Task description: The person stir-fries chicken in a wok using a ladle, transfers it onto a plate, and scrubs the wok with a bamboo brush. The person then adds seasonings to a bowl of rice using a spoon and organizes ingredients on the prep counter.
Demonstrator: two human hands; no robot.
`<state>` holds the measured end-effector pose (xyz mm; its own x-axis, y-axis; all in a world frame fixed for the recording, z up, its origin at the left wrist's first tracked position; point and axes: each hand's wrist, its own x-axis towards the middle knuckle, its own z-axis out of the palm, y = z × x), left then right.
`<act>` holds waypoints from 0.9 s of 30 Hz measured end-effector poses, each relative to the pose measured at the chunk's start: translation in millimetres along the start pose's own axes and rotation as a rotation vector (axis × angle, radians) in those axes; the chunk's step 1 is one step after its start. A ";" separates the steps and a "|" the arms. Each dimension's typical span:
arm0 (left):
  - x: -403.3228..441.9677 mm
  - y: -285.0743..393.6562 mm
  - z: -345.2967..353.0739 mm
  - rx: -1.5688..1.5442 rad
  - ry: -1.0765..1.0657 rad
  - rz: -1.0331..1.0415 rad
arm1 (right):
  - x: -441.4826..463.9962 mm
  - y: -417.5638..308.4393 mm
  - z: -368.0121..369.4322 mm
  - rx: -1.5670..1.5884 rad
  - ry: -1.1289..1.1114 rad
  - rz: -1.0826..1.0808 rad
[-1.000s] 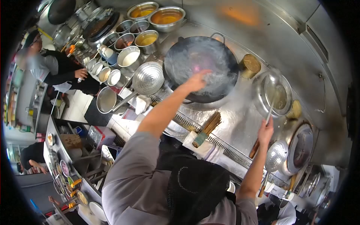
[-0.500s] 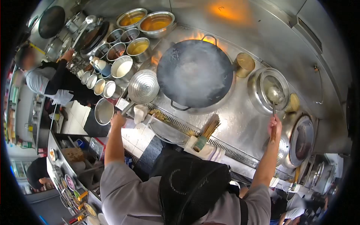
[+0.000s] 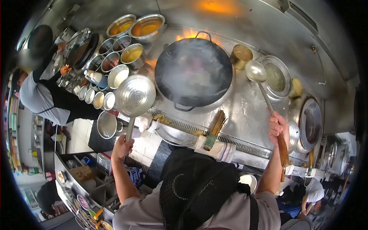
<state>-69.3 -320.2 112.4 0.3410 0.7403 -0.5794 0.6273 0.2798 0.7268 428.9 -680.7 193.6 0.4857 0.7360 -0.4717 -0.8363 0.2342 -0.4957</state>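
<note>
My left hand [image 3: 123, 147] is closed round the handle of a perforated metal strainer [image 3: 135, 96], whose bowl is beside the wok's left edge. In my right hand [image 3: 278, 126] is the wooden grip of a long steel ladle [image 3: 256, 71]. The ladle's bowl is raised between the wok and a metal basin [image 3: 276, 78] at the right. A large black wok [image 3: 165, 82] sits over flames in the middle, and steam hides much of its inside. A bamboo brush [image 3: 214, 130] lies on a folded towel [image 3: 226, 150] at the stove's front edge.
Metal pots of sauces and liquids [image 3: 132, 55] stand at the left, with a saucepan [image 3: 107, 125] below them. A tin can [image 3: 241, 55] is right of the wok. One co-worker [image 3: 38, 92] stands at far left, another person [image 3: 314, 191] at lower right.
My right hand has raised the ladle out of the basin and toward the wok. My left hand has lifted the strainer and brought its handle nearer upright.
</note>
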 end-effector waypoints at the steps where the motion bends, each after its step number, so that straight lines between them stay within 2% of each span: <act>1: -8.5 8.6 5.0 0.027 0.017 0.020 | 2.7 7.8 9.3 -0.006 -0.009 0.014; 2: -13.0 24.0 13.0 0.018 0.010 0.102 | 6.3 15.9 19.1 -0.028 -0.049 0.050; 5: 6.5 62.7 36.8 0.084 -0.066 0.167 | 27.1 42.0 37.0 -0.120 -0.161 0.099; 6: 3.5 88.5 54.5 0.107 -0.023 0.210 | 32.8 52.5 49.2 -0.192 -0.111 0.082; 9: 52.9 110.7 88.5 0.098 -0.171 0.267 | 57.5 88.0 78.1 -0.348 -0.079 0.003; 11: 69.3 130.6 114.6 0.127 -0.183 0.275 | 95.2 116.9 70.1 -0.637 -0.094 -0.076; 13: 86.8 139.4 139.9 0.317 -0.117 0.287 | 128.2 150.5 62.5 -1.022 -0.054 -0.243; 14: 104.6 131.8 152.3 0.326 -0.120 0.289 | 141.3 167.1 52.6 -1.299 -0.021 -0.419; 15: 126.8 118.3 165.2 0.534 0.092 0.482 | 147.6 179.3 46.6 -1.575 0.015 -0.596; 16: 131.1 116.9 172.8 0.737 0.308 0.671 | 135.0 177.6 57.6 -1.640 0.024 -0.451; 17: 135.8 115.2 175.7 0.743 0.305 0.668 | 132.2 178.5 52.0 -1.636 0.025 -0.446; 19: 126.9 126.3 175.7 0.686 0.334 0.460 | 127.1 178.6 35.7 -1.806 -0.039 -0.402; 21: 110.9 125.1 172.2 0.703 0.402 0.525 | 116.2 179.8 16.3 -1.787 -0.070 -0.342; 23: 97.2 127.7 170.2 0.710 0.480 0.603 | 104.4 181.7 4.0 -1.536 -0.068 -0.383; 26: 77.5 107.7 177.2 0.823 0.495 0.641 | 87.6 168.7 44.8 -1.463 -0.048 -0.341; 27: 81.0 100.5 175.1 0.671 0.494 0.685 | 90.7 157.9 54.9 -1.442 -0.062 -0.305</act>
<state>144.0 -339.2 73.8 0.5392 0.8190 0.1962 0.7175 -0.5688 0.4021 326.9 -542.1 112.5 0.5505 0.8093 -0.2051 0.2821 -0.4115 -0.8667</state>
